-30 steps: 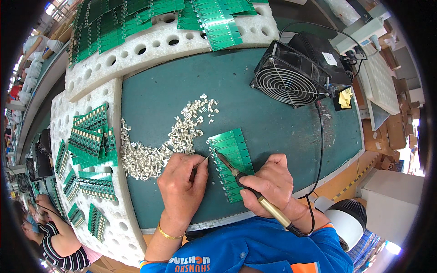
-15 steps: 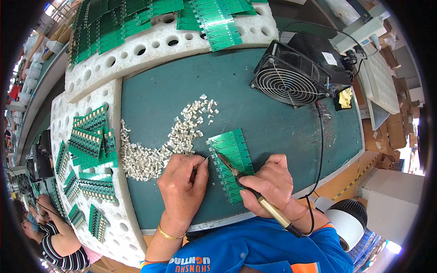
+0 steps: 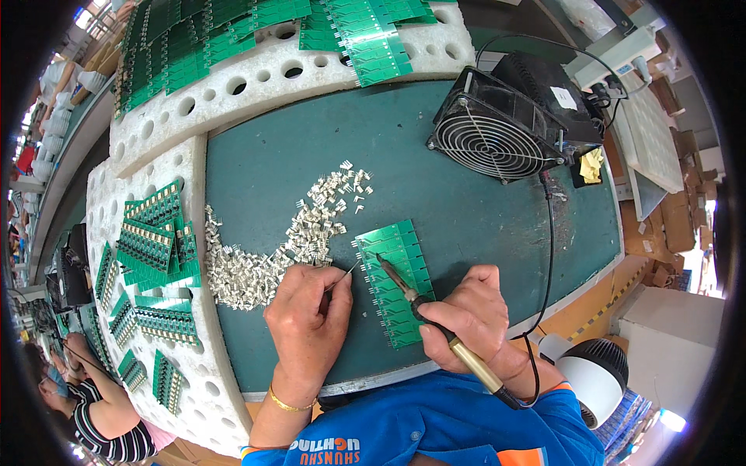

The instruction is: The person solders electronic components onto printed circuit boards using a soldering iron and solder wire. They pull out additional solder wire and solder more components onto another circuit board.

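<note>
In my right hand (image 3: pixel 468 317) is a soldering iron (image 3: pixel 466 359) with a dark front grip and a brass-coloured handle. Its tip points up and left over a green circuit board panel (image 3: pixel 400 299) lying on the table. My left hand (image 3: pixel 309 314) pinches a thin solder wire (image 3: pixel 353 269), whose end reaches to the panel's left edge, just apart from the iron's tip. Along that edge runs a row of small metal pins. Beside my left hand spreads a heap of small white connectors (image 3: pixel 249 273).
White foam boards with holes (image 3: pixel 210 386) border the table (image 3: pixel 326 128) at left and back, carrying assembled boards (image 3: pixel 159 241) and bare green panels (image 3: pixel 369 43). A black fan (image 3: pixel 497 144) stands at back right. The iron's cable (image 3: pixel 550 256) hangs right. Another person (image 3: pixel 105 400) sits far left.
The iron's tip has shifted slightly right, away from the solder wire and the panel's pinned edge. My left hand has drawn back a little to the left. The panel stays put.
</note>
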Motion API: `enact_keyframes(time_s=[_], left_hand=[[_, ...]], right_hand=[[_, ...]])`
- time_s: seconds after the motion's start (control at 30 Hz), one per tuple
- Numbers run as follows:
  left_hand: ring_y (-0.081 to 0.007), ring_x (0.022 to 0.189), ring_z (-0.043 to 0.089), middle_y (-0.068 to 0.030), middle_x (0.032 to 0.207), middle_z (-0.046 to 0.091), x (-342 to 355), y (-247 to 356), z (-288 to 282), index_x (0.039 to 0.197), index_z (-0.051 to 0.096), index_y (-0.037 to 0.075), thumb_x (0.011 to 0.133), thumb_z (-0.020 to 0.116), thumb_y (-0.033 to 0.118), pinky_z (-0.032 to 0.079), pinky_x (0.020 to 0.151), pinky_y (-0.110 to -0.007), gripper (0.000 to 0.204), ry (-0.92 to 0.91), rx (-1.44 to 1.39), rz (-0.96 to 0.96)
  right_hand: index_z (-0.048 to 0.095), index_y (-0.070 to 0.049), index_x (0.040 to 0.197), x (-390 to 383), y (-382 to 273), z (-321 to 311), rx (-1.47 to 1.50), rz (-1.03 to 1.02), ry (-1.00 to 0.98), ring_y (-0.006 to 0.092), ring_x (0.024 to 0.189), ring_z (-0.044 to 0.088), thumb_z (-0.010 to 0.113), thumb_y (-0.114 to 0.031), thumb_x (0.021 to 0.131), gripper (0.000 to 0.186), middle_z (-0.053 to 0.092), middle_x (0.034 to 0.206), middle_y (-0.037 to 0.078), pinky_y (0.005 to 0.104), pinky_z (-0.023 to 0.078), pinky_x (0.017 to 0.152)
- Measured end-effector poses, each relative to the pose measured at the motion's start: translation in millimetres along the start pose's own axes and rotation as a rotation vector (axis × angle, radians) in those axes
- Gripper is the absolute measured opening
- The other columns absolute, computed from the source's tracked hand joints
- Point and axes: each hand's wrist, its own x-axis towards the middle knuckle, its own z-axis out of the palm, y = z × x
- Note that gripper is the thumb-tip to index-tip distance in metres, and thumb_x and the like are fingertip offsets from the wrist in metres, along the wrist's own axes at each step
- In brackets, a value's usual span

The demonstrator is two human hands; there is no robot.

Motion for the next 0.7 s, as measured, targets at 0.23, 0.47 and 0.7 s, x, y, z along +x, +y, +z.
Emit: enact_keyframes(time_s=[0.23,0.47,0.7], left_hand=[[-0.0101,0.058,0.054,-0.0053,0.073,0.059,-1.9,3.1,-2.7,0.082,0.063,0.0,0.081,0.074,-0.003,0.041,0.051,-0.023,0.012,-0.032,-0.023,-0.052],[-0.0085,0.06,0.051,-0.0043,0.072,0.057,-9.2,3.2,-3.0,0.085,0.061,0.0,0.086,0.071,-0.002,0.041,0.054,-0.023,0.01,-0.052,-0.039,-0.093],[-0.0092,0.059,0.05,-0.0043,0.074,0.056,-11.2,1.9,1.6,0.088,0.06,0.0,0.087,0.07,-0.003,0.041,0.053,-0.024,0.01,-0.053,-0.065,-0.089]], right_hand=[[0.067,-0.008,0.096,-3.6,-0.2,-11.0,0.022,0.021,0.008,0.0178,0.055,0.052,0.077,-0.009,0.071,0.026,0.063,0.067,0.0,0.0357,0.038,0.067],[0.067,-0.008,0.095,-1.9,0.3,-4.4,0.065,0.019,0.031,0.0179,0.055,0.053,0.076,-0.007,0.07,0.027,0.063,0.067,0.0,0.0355,0.039,0.067],[0.066,-0.008,0.094,-0.3,-0.8,-2.0,0.084,0.052,0.02,0.0186,0.056,0.055,0.075,-0.005,0.069,0.026,0.063,0.068,0.0,0.0356,0.04,0.069]])
